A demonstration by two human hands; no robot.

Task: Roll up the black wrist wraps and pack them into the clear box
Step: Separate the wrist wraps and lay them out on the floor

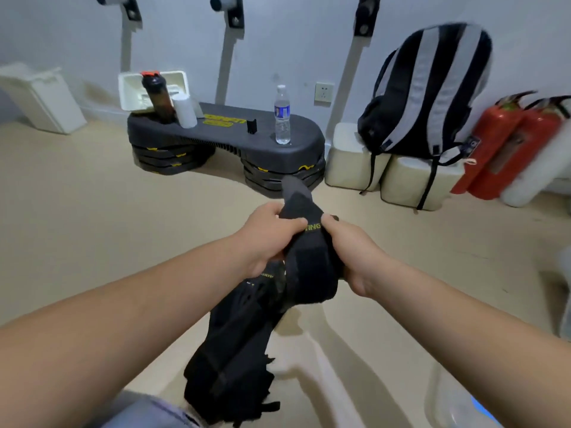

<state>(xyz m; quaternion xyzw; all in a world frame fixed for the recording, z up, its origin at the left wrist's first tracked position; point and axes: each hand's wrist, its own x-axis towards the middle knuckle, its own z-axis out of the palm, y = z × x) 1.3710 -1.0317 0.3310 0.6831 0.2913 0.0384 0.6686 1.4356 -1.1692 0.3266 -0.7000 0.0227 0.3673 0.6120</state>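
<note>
My left hand (262, 236) is closed on the black wrist wraps (306, 261), held in mid-air over the floor (77, 227). Right hand (352, 251) grips the same bundle just beside it, thumb by the yellow lettering. Wraps look soft, light and floppy, loose tails hanging low. I judge it best to pinch one end flat and roll tight. Clear box: can't tell where it is.

I note a dark step platform (216, 131) on the beige floor (77, 217), bearing a water bottle (282, 115), a dark shaker (157, 98) and a white roll (184, 112). A striped backpack (429, 84) rests on cream blocks (352, 162); red extinguishers (506, 143) lie beside them.
</note>
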